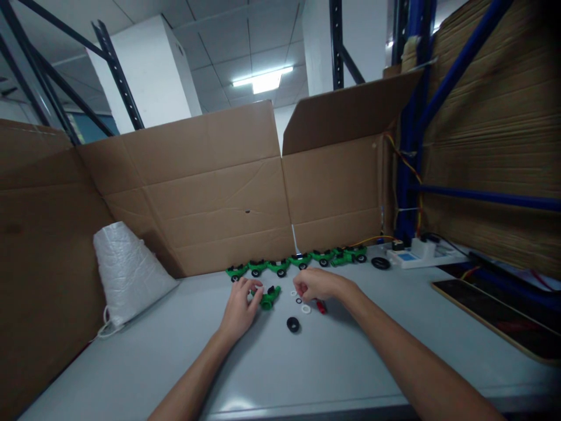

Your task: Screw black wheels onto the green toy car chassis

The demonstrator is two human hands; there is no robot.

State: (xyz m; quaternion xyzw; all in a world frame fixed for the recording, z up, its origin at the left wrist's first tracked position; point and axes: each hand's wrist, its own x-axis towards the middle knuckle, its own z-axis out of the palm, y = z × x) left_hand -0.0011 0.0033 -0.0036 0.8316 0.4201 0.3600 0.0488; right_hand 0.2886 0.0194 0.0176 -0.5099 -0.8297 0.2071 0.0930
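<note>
My left hand rests on the grey table with its fingers curled round a small green toy vehicle. My right hand hovers just right of it, fingers pinched together over small white rings; what it pinches is too small to name. A loose black wheel lies in front of both hands. A red-tipped piece pokes out under my right hand. Behind the hands stands a row of several green toy vehicles with black wheels.
Brown cardboard walls fence the table at the back and left. A white woven bag sits at left. At right are a black ring, a white device with wires, a dark board and blue shelving.
</note>
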